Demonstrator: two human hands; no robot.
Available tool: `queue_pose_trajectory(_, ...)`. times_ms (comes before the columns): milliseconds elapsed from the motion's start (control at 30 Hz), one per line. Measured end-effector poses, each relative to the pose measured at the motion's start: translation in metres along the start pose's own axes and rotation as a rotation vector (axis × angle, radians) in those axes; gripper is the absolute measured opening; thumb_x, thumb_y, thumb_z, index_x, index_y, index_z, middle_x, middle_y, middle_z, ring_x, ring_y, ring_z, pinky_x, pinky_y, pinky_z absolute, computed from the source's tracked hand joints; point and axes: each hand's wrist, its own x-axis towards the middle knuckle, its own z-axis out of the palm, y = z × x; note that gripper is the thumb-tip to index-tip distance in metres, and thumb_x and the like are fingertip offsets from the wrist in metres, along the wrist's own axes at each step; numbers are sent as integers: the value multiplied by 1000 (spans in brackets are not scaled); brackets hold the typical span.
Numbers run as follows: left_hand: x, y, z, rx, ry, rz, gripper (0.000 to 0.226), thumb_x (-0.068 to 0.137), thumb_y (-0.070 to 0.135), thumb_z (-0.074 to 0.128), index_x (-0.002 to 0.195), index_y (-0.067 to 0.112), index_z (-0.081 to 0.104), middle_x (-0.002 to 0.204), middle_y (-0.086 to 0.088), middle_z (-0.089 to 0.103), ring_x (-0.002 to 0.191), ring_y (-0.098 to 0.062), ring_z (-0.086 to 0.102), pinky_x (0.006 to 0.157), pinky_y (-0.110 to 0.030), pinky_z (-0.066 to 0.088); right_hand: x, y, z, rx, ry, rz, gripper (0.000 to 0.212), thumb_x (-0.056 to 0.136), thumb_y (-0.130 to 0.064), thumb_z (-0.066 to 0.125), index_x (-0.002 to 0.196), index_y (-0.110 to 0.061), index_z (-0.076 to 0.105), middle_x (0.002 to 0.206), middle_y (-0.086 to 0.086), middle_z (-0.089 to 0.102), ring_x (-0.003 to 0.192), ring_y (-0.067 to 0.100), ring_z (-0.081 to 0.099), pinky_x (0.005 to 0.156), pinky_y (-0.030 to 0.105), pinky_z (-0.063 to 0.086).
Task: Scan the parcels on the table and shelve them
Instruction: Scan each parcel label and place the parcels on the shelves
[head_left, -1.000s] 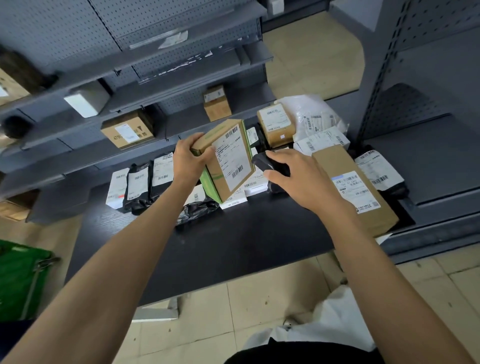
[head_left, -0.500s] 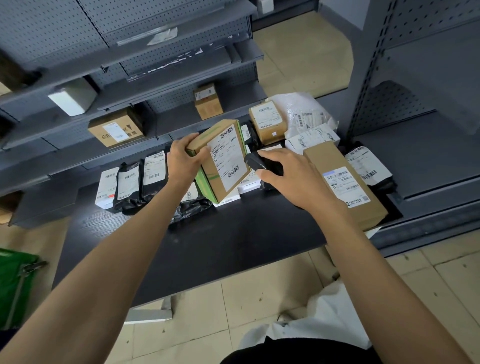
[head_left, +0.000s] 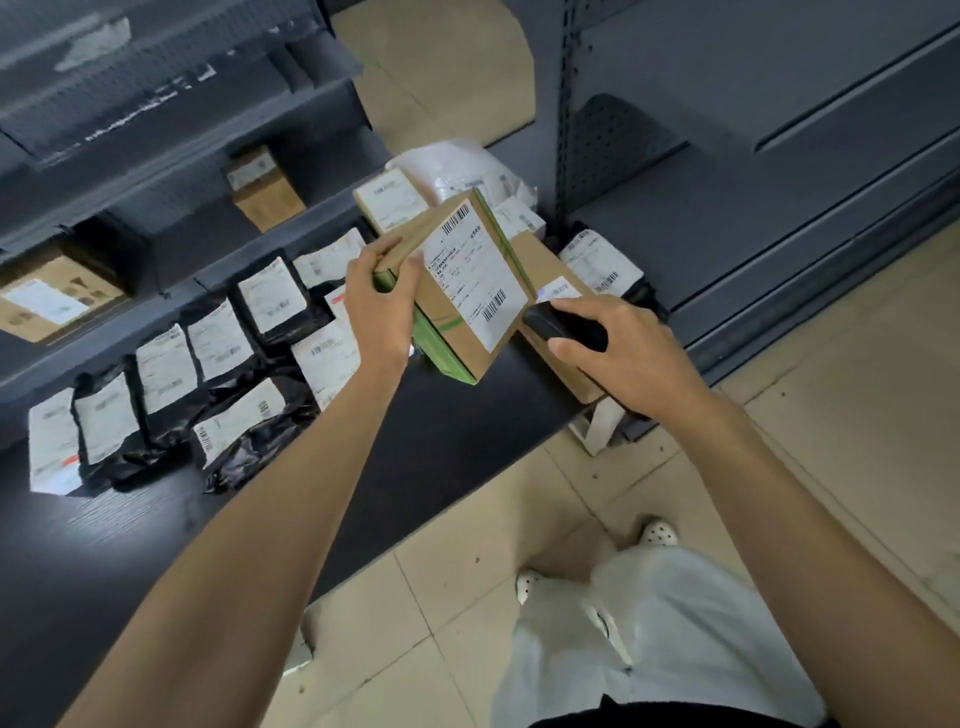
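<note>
Two hands in my view. Left hand (head_left: 380, 306) grips box (head_left: 467, 291) by one end, tilted, label up, above table (head_left: 441, 436). Right hand (head_left: 628, 353) curls round scanner (head_left: 563, 326), just beside the box's label. Bagged parcels (head_left: 270, 299) lie on the table, left.

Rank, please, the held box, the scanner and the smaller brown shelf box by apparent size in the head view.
1. held box, in the left hand; it is nearest the camera.
2. smaller shelf box.
3. scanner, partly hidden under the right hand, so unsure.
</note>
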Motion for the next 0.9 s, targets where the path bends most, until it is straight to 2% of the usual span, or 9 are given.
queue_pose_trajectory(133,-25,17,56,-2,-125,66,23,86,40,66,109,40,63,119,9,60,110,-3,56,100,-35,49,-18,31,-32,36,50,20,52,93,-49,60,143,-37,52,147,-9,51,130,17,50,105,49,44)
queue_pose_trajectory(200,-44,23,88,23,-195,102,26,87,42,65,113,37,64,118,6,60,110,-2,56,99,-35,49,-30,50,-50,60,78,36,51,94,-45,61,143,-35,53,146,-8,52,128,18,52,104,48,45)
queue_pose_trajectory(333,-95,38,157,56,-301,132,25,88,43,62,113,39,63,122,4,58,111,3,52,100,-28,46,-60,105,-87,83,109,65,50,94,-42,63,142,-32,54,142,-6,55,122,19,56,99,49,49)
queue_pose_trajectory(433,-140,50,217,85,-368,143,32,88,44,58,117,30,64,121,5,58,108,6,51,96,-20,43,-91,159,-125,113,129,104,50,93,-42,64,141,-32,55,140,-6,57,119,18,58,97,48,51)
queue_pose_trajectory(500,-171,60,260,109,-396,131,31,90,38,59,119,27,63,118,6,56,105,9,49,93,-15,40,-114,199,-153,125,154,139,50,94,-43,64,141,-31,54,140,-5,57,119,18,57,97,46,51)
queue_pose_trajectory(600,-221,74,327,133,-459,127,29,93,28,61,121,24,63,122,2,56,102,13,47,84,0,34,-151,259,-193,150,195,210,50,93,-43,63,142,-32,54,138,-6,58,119,17,57,95,42,51)
queue_pose_trajectory(733,-288,99,417,131,-609,144,31,92,25,62,123,25,62,122,0,54,103,-6,51,79,-7,36,-209,330,-253,163,321,336,47,92,-39,64,138,-35,57,132,-7,62,116,19,58,98,43,49)
queue_pose_trajectory(900,-359,142,522,107,-821,194,30,91,28,62,122,28,62,116,5,52,98,3,51,74,-11,38,-279,404,-307,220,541,511,46,89,-41,64,135,-36,59,127,-12,67,118,17,60,101,42,47)
